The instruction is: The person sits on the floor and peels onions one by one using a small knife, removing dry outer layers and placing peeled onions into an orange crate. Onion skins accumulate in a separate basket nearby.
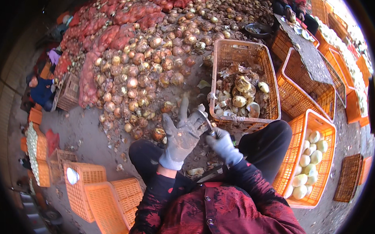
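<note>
My left hand point(182, 135), in a soiled grey work glove, is spread palm up above the ground between my knees, with no onion in it. The gloved right hand point(223, 144) is closed round the handle of a small curved knife point(207, 122), its blade pointing up and left beside the left hand's fingers. A pale scrap, perhaps onion peel, shows at the blade's tip. Unpeeled onions point(132, 82) lie heaped ahead and to the left. Ahead on the right, an orange plastic crate point(214, 82) holds peels and some onions. Peeled onions point(316, 157) lie in another crate point(327, 183) by my right knee.
Red mesh sacks point(107, 36) lie behind the heap. Stacked crates and a board point(312, 60) stand at the right, where a person point(295, 5) handles an onion. Another person point(41, 91) sits far left. Orange crates point(100, 206) stand at the lower left.
</note>
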`<state>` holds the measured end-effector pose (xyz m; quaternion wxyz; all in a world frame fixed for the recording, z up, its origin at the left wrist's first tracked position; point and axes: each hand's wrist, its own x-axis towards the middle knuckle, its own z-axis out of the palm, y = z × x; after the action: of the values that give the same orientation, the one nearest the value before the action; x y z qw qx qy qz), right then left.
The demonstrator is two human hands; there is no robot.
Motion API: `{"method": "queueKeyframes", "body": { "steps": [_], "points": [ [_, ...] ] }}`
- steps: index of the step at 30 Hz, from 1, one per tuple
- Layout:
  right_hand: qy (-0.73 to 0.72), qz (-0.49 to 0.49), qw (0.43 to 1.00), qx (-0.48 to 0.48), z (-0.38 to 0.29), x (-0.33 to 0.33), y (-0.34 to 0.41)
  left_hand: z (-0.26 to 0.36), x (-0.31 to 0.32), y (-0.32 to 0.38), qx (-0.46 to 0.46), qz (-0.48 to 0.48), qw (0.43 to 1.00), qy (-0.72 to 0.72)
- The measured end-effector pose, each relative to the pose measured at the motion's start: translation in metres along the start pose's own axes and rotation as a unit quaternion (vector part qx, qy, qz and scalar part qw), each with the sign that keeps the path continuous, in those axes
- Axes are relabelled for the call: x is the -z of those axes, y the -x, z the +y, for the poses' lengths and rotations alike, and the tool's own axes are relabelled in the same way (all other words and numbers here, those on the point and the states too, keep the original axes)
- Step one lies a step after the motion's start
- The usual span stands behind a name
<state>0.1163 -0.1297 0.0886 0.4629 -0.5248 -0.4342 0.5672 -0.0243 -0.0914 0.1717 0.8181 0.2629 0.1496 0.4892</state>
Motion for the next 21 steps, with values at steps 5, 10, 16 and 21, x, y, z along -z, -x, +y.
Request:
{"method": "queueKeyframes", "body": {
  "steps": [5, 10, 16, 21],
  "points": [
    [-0.177, 0.154, 0.957, -0.173, -0.008, 0.073, -0.044, 0.0, -0.007, 0.001, 0.013, -0.04, 0.999, 0.034],
    [-0.075, 0.057, 0.995, 0.019, -0.025, 0.047, 0.0, 0.011, -0.018, -0.011, 0.06, 0.001, 0.994, 0.093],
    [0.058, -0.06, 0.988, 0.129, -0.052, 0.052, 0.005, 0.013, -0.039, -0.005, 0.083, 0.034, 0.987, 0.136],
    [0.14, -0.096, 0.973, 0.158, -0.051, 0.038, -0.006, 0.014, -0.036, -0.005, 0.111, -0.083, 0.967, 0.212]
  ]
}}
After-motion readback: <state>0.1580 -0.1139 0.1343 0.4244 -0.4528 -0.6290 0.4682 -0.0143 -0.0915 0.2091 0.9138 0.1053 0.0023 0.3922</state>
